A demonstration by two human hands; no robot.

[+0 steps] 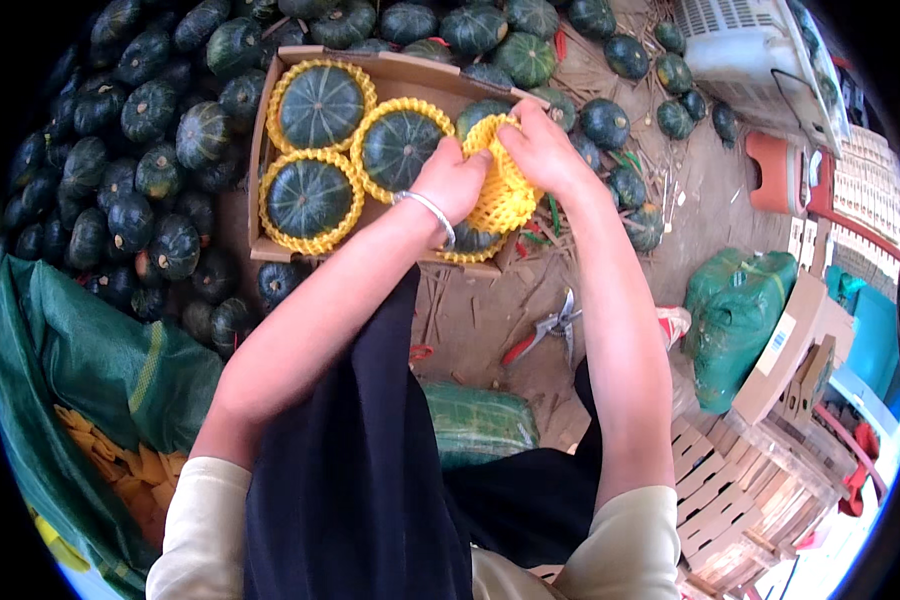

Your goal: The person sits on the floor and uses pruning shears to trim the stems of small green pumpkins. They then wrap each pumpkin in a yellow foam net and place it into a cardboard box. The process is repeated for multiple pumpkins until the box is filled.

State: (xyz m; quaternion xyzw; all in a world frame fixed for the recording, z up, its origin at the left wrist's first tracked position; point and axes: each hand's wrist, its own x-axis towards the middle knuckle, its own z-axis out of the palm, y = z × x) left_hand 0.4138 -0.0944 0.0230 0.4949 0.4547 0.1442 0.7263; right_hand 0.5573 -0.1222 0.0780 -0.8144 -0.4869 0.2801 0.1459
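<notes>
Head view, looking down on a squash-packing spot. In the upper centre of the frame, the left hand (453, 180) and right hand (542, 150) both close on a yellow foam net sleeve (505, 195), fingers pinching and stretching its mesh around a dark green kabocha squash (480, 113), of which only the top shows above the net. A silver bangle (428, 212) circles the left wrist. The squash in hand sits at the right end of a shallow cardboard box (270, 130), just beside 3 netted squashes: 1 at upper left of the box (320, 105), 1 at centre (400, 148) and 1 at lower left (308, 198), each lying stem-up in its own yellow sleeve. Another netted squash (470, 240) lies partly hidden beneath the hands at the box's lower right edge. A heap of bare kabocha squashes (135, 150) fills the upper left of the frame and runs along the top edge. On the dirt ground (480, 320) at centre, below the box, lie red-handled pruning shears (545, 328). A green mesh sack (100, 370) holding spare yellow nets occupies the lower left. At right, a green bag (735, 320) rests beside stacked flat cartons (750, 480); a white plastic crate (750, 50) stands in the upper right.
</notes>
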